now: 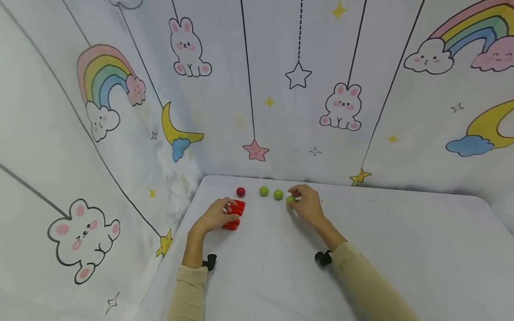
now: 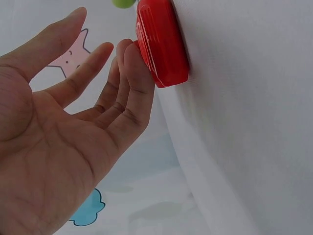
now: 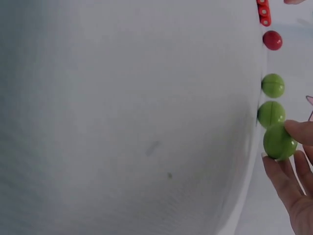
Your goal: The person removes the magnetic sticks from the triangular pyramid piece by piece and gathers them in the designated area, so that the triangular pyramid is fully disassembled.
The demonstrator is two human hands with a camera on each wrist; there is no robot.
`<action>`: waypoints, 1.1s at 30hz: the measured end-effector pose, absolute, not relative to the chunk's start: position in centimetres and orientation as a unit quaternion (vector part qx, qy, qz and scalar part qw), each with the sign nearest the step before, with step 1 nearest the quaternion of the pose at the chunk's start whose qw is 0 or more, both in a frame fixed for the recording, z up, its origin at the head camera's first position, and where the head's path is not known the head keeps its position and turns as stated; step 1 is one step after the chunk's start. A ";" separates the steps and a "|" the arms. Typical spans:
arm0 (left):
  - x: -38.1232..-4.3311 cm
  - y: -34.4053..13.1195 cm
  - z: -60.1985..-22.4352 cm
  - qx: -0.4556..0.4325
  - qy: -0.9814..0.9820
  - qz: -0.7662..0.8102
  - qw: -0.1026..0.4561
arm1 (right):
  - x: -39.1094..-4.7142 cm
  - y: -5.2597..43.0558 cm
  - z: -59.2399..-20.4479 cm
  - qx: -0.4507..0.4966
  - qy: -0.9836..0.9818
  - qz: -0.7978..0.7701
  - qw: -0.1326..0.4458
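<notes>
My right hand (image 1: 308, 206) pinches a small green ball (image 3: 279, 141) between thumb and fingers, near the table's far edge. Two more green balls, one nearer (image 1: 278, 194) and one farther left (image 1: 264, 191), sit in a row beside it. A red ball (image 1: 240, 192) ends that row on the left. Over glossy red ridged pieces (image 1: 239, 205) hovers my left hand (image 1: 215, 215), its fingers loosely bent. In the left wrist view, the fingertips reach the side of one red piece (image 2: 164, 44), and nothing is gripped. The hand partly hides the red pieces from the head camera.
A white cloth covers the table (image 1: 278, 276). Behind it and on the left rise white fabric walls (image 1: 225, 106) printed with rabbits, stars and rainbows. A black wrist device (image 1: 323, 258) sits at the right wrist, another (image 1: 210, 262) at the left.
</notes>
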State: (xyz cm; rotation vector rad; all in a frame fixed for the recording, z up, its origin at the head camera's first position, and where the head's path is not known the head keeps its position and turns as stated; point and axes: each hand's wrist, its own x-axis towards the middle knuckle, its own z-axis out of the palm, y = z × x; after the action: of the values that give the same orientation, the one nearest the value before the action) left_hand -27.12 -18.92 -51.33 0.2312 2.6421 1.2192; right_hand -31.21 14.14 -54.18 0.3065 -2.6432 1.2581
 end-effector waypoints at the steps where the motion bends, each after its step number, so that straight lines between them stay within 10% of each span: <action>1: -27.1 -19.0 -51.3 0.079 0.899 0.416 0.111 | -31.5 14.1 -54.2 0.106 -0.894 0.424 0.102; 33: -27.2 -18.8 -50.7 0.105 0.884 0.444 0.100 | -33.5 15.3 -54.1 0.092 -0.913 0.390 0.081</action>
State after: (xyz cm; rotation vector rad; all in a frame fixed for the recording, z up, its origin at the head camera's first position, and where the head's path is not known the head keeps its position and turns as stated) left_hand -27.21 -18.77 -50.69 0.3094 2.6129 1.3130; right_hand -33.46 15.28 -54.14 0.2745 -2.7286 1.1650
